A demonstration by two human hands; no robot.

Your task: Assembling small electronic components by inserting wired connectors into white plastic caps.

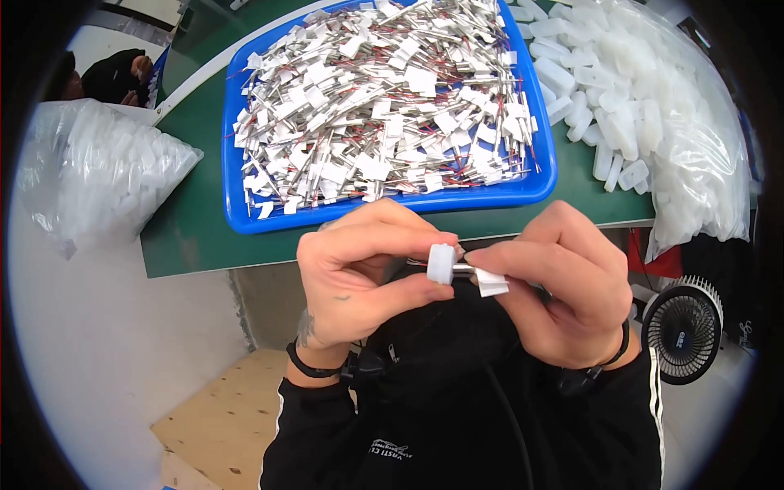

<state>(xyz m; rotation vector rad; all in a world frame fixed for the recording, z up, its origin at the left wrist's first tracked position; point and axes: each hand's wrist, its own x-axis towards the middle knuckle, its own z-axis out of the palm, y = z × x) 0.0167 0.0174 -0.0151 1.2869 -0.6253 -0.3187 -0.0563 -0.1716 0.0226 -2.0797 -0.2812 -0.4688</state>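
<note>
Black jacket (465, 416) closest to the lens, a worker faces a green table (188, 237), where a blue tray (236, 211) of tagged metal rods (351, 98) lies just beyond the hands, apparently for easy reach. At right, a clear bag (702, 155) spills translucent plastic cases (616, 126). Left hand (347, 273) and right hand (567, 286), both narrowly pinched, hold a squat white case (442, 264) and a thin rod (464, 268) with a paper tag (492, 283) respectively, seemingly keeping them aligned; whether the rod enters is unclear.
</note>
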